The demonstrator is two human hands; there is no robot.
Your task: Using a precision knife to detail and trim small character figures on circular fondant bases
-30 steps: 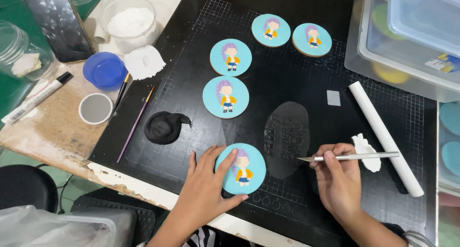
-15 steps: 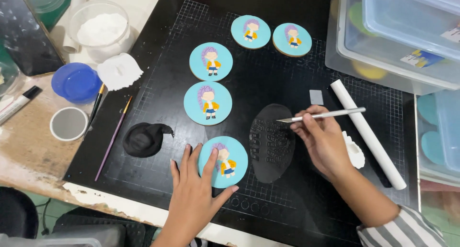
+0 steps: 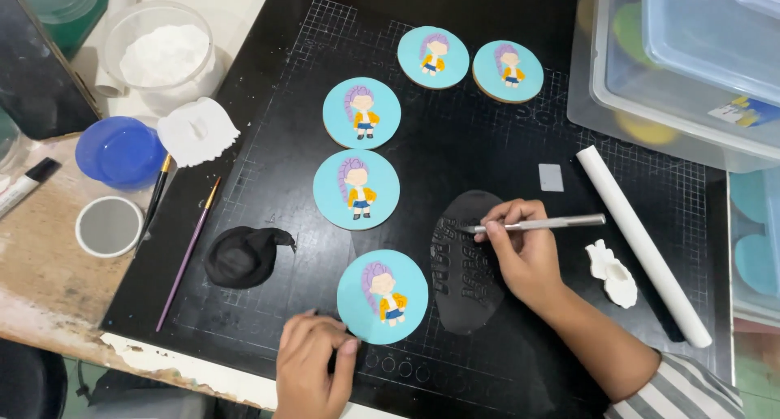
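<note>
Your left hand [image 3: 313, 362] is sliding off the nearest blue cookie [image 3: 382, 296], fingers loosely together, while your right hand [image 3: 524, 252] is pinching a craft knife [image 3: 540, 223] lying crosswise, tip on the black fondant sheet [image 3: 467, 261].

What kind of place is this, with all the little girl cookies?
Probably a cookie-decorating worktable at a home or small bakery. Blue decorated cookies lie on a black cutting mat, the right hand holds a craft knife over rolled black fondant, beside a white rolling pin.
</note>
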